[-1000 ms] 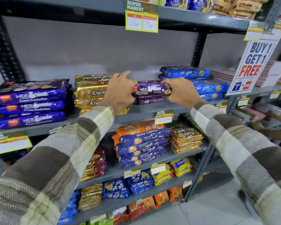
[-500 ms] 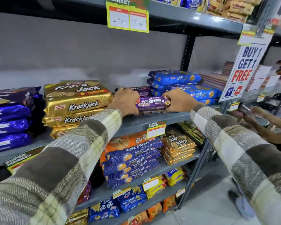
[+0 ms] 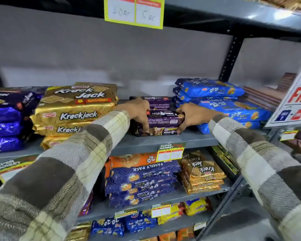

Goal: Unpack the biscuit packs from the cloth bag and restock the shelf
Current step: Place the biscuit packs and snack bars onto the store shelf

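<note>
Grey shelf against grey wall, stocked. I see purple Hide & Seek pack on top of small purple stack, mid-shelf. My left hand and right hand clamp pack ends, fingers curled down stack sides. Gold Krackjack stack just left, blue 20-20 stack just right, hemming both hands. Price tag hangs below.

Plaid flannel sleeves, brown, cream, grey
</note>
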